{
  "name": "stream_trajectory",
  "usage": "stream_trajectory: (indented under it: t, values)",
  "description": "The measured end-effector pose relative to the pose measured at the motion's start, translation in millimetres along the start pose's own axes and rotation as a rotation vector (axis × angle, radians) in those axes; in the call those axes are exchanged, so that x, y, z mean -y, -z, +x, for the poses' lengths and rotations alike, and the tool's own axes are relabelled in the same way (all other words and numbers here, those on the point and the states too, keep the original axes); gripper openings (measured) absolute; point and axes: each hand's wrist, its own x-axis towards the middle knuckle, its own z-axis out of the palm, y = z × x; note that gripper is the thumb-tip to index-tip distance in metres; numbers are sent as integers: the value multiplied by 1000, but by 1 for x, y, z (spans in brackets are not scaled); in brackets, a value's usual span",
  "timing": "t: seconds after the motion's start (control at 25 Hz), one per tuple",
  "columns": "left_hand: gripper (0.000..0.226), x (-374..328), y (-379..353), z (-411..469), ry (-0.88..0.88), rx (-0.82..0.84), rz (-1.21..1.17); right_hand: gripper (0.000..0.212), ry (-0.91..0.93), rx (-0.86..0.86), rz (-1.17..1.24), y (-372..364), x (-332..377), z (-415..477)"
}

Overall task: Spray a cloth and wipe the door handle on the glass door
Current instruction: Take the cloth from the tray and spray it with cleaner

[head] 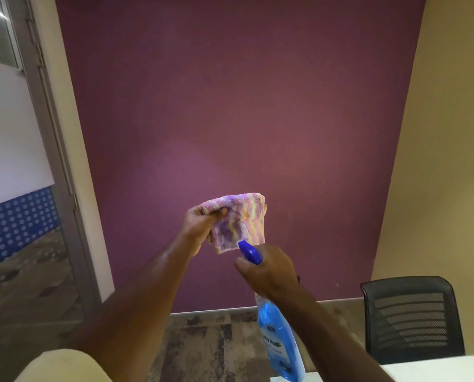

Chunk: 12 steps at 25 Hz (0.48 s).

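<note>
My left hand holds up a folded pink, purple and yellow striped cloth in front of the purple wall. My right hand grips the neck of a spray bottle filled with blue liquid. Its blue nozzle points at the lower edge of the cloth, almost touching it. The glass door with its grey frame stands at the far left; no handle shows on it in this view.
A black mesh office chair stands at the lower right beside a white tabletop edge. The purple wall is straight ahead and a beige wall at the right. Patterned floor lies below.
</note>
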Motion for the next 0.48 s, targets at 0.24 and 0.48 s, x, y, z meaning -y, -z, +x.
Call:
stream_trajectory:
  t: [0.24, 0.48]
  values:
    - [15, 7, 3, 5, 12, 1, 25, 35, -74, -127, 58, 19, -28, 9]
    - [11, 13, -9, 5, 31, 32, 8, 38, -125, -89, 46, 19, -50, 6]
